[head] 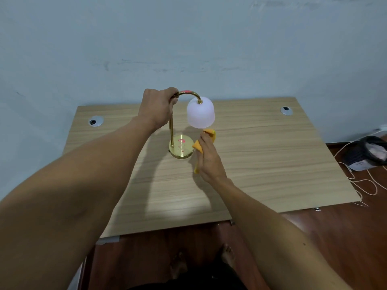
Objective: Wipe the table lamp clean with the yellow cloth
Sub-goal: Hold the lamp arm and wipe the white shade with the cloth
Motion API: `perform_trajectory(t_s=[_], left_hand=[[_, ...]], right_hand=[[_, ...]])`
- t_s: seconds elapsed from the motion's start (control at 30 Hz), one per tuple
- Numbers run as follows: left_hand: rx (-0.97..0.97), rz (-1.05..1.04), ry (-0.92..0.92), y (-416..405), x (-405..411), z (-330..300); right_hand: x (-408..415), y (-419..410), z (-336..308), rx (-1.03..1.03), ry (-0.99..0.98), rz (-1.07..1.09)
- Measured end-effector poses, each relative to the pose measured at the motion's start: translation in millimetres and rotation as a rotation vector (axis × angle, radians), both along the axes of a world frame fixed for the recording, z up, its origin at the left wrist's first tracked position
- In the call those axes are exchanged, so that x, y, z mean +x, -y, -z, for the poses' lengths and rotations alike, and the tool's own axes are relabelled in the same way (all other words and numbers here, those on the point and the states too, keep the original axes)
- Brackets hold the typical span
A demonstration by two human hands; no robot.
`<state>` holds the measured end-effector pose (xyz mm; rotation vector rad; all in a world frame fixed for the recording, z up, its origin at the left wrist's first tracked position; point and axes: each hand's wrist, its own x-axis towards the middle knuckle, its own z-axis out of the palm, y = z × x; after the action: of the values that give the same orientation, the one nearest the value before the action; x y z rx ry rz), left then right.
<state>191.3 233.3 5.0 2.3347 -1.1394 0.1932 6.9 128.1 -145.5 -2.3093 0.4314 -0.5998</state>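
Two hands: left (159, 107) grips one lamp (181, 146), right (207, 158) one cloth (198, 145).

place: home room, likely a bedroom or study corner
counter (261, 164): light wood-grain desk top pushed against the wall, two cable grommets (96, 121) at its back corners
wall (188, 38): plain pale blue, scuffed, behind the counter
floor (345, 237): dark red-brown, bare feet (227, 253) in front of the counter
clutter: loose cords (364, 183) and a bag (368, 152) on the floor right of the counter
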Motion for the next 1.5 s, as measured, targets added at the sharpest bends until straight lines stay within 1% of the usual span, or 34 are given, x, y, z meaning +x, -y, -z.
perform_trajectory(t_s=[0.07,0.17,0.23,0.27,0.33,0.37,0.4,0.43,0.5,0.57,0.7,0.83,0.93,1.0,1.03,1.07,1.1,1.17,1.2,1.23,1.27,1.3,1.37,1.4,1.43,1.5], left_hand=[[0.005,-0.003,-0.002,-0.6,-0.4,-0.3],[0.016,-0.01,-0.008,-0.7,0.1,-1.3],[0.018,-0.015,-0.015,-0.1,0.3,-1.3],[0.014,-0.019,-0.022,0.2,0.1,-1.2],[0.007,-0.025,-0.034,0.2,0.2,-0.6],[0.005,-0.027,-0.036,0.2,0.2,-0.2],[0.006,-0.028,-0.034,0.3,-0.1,0.1],[0.009,-0.03,-0.032,0.3,-0.4,0.1],[0.009,-0.035,-0.035,0.7,-0.4,-0.1],[0.013,-0.041,-0.034,1.0,0.1,0.5],[0.024,-0.056,0.008,3.1,0.7,2.8],[0.055,-0.085,0.059,6.4,2.1,3.8],[0.05,-0.074,0.045,6.3,2.6,4.4],[0.036,-0.064,0.035,5.6,3.1,4.8],[0.033,-0.062,0.033,5.2,3.4,4.9],[0.031,-0.063,0.029,4.8,4.0,4.9],[0.03,-0.066,0.024,4.5,4.5,4.9],[0.027,-0.072,0.022,3.7,4.5,5.3],[0.028,-0.072,0.024,3.6,4.6,5.8],[0.03,-0.071,0.028,3.5,4.6,6.5],[0.032,-0.072,0.031,3.6,4.4,7.1],[0.032,-0.077,0.033,4.2,4.0,7.7],[0.03,-0.081,0.033,4.7,3.5,8.0],[0.027,-0.08,0.031,4.7,3.5,7.9],[0.023,-0.08,0.028,4.5,3.7,7.4],[0.033,-0.079,0.023,3.4,4.2,6.0]], right_hand=[[-2.3,2.7,-7.0,0.312,-0.005,0.242],[8.4,27.0,-29.2,0.703,-0.057,0.611],[17.4,44.5,-51.8,0.896,0.004,0.768],[23.7,50.8,-65.7,0.931,0.089,0.8],[39.7,58.4,-94.2,0.889,0.275,0.759],[48.4,59.6,-106.9,0.843,0.329,0.697],[56.6,59.5,-116.7,0.798,0.343,0.617],[63.5,58.0,-123.3,0.755,0.316,0.529],[71.5,50.2,-124.2,0.676,0.196,0.375],[72.2,37.2,-111.0,0.591,0.148,0.29],[63.3,0.5,-68.0,0.37,0.22,0.248],[52.1,-23.6,-35.3,0.232,0.245,0.206],[38.6,-36.6,-14.8,0.211,0.184,0.177],[30.6,-42.3,-7.6,0.257,0.113,0.191],[28.3,-42.9,-7.8,0.311,0.063,0.22],[27.7,-40.9,-8.9,0.413,0.014,0.283],[28.0,-36.5,-11.8,0.578,-0.006,0.384],[28.7,-22.2,-24.9,0.978,0.05,0.636],[28.5,-15.0,-34.1,1.127,0.118,0.735],[29.6,-8.8,-44.0,1.194,0.22,0.796],[32.7,-3.9,-54.1,1.164,0.331,0.822],[36.8,-1.4,-65.9,1.059,0.423,0.818],[47.5,-1.8,-88.7,0.785,0.498,0.73],[54.7,-2.8,-96.4,0.663,0.481,0.642],[62.5,-2.7,-100.4,0.54,0.421,0.542],[74.9,-1.3,-98.6,0.276,0.188,0.371]])
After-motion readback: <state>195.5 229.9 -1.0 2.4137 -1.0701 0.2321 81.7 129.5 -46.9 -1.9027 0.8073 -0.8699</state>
